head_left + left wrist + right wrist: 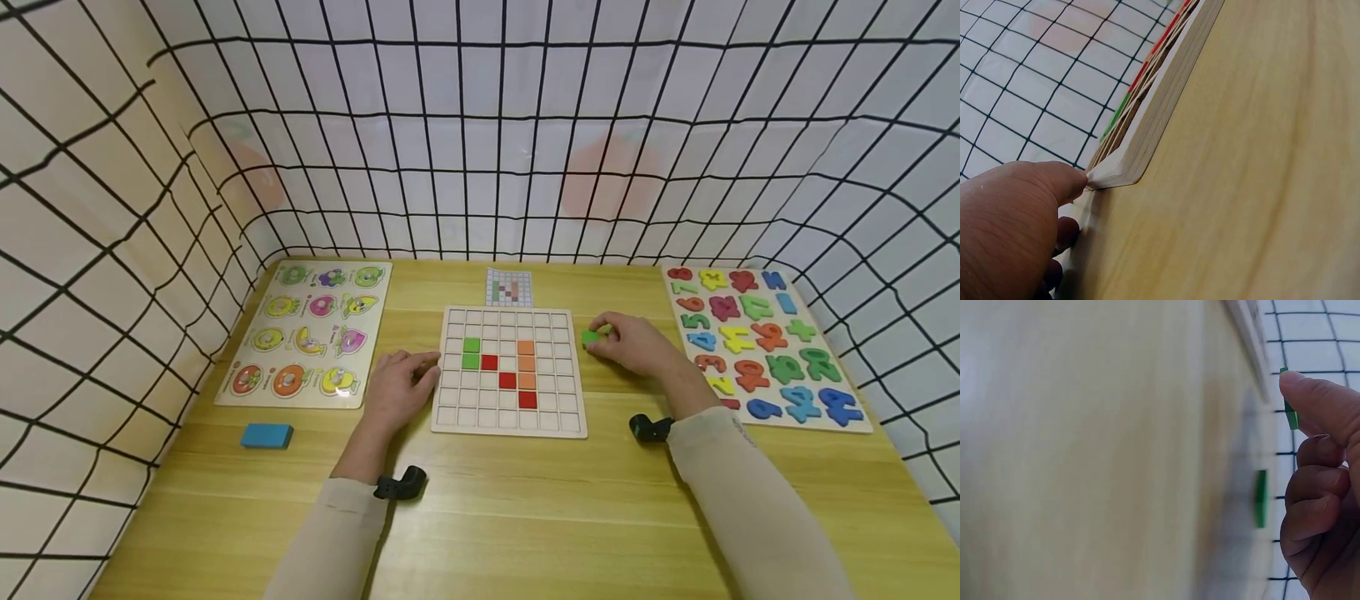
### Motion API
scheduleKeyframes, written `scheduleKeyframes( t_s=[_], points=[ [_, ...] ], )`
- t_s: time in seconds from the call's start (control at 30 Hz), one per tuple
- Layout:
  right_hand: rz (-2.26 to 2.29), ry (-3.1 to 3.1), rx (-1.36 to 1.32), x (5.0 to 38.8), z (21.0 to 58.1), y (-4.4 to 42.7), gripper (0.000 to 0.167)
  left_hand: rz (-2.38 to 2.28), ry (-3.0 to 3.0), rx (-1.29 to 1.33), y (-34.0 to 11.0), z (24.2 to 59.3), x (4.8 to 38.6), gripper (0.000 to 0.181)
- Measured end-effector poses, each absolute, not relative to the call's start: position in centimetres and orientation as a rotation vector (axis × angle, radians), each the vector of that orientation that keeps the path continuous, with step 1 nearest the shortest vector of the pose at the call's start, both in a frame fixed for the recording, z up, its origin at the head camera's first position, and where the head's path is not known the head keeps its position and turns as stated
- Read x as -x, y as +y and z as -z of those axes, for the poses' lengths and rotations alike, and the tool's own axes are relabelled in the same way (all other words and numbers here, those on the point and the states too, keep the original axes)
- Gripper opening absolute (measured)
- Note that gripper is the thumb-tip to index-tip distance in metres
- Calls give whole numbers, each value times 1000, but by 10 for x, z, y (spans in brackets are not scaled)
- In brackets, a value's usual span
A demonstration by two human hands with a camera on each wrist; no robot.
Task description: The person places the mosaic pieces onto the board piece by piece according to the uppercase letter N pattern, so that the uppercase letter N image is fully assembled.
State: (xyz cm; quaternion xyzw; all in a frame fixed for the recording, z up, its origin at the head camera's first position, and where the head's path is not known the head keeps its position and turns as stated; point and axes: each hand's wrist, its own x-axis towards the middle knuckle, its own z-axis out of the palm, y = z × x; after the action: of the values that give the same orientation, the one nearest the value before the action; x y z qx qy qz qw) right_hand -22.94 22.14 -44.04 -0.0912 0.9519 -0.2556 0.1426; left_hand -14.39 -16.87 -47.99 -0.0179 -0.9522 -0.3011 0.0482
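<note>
My right hand (pixel 633 346) pinches a small green square tile (pixel 1290 403) between thumb and finger, just off the right edge of the grid board. Another green piece (pixel 1261 499) lies on the table below that hand in the right wrist view. On the wooden grid board (pixel 555 417) are two green tiles (pixel 471 353), three red tiles (pixel 507 381) and a column of orange tiles (pixel 526 363). With relaxed fingers, my left hand (pixel 397 387) touches the board's left edge; its thumb (pixel 1063 178) meets the rim in the left wrist view.
Behind the board lies a small pattern card (pixel 509 279). A fruit puzzle board (pixel 360 342) is on the left, with a blue block (pixel 266 436) in front of it. To the right is a number puzzle board (pixel 855 421). Black wire mesh (pixel 465 167) encloses the table's back and sides.
</note>
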Motion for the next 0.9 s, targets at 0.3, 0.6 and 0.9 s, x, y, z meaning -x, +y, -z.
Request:
scheduleKeyframes(
  t_s=[0.3,0.6,0.9],
  points=[
    [739,2767,340,214,416,194,32,920,-2898,52,-169,479,144,34],
    [789,2755,461,197,410,159,31,918,-2903,60,-169,479,144,34],
    [850,2696,475,185,421,125,35,904,-2913,63,-169,481,144,35]
  ],
)
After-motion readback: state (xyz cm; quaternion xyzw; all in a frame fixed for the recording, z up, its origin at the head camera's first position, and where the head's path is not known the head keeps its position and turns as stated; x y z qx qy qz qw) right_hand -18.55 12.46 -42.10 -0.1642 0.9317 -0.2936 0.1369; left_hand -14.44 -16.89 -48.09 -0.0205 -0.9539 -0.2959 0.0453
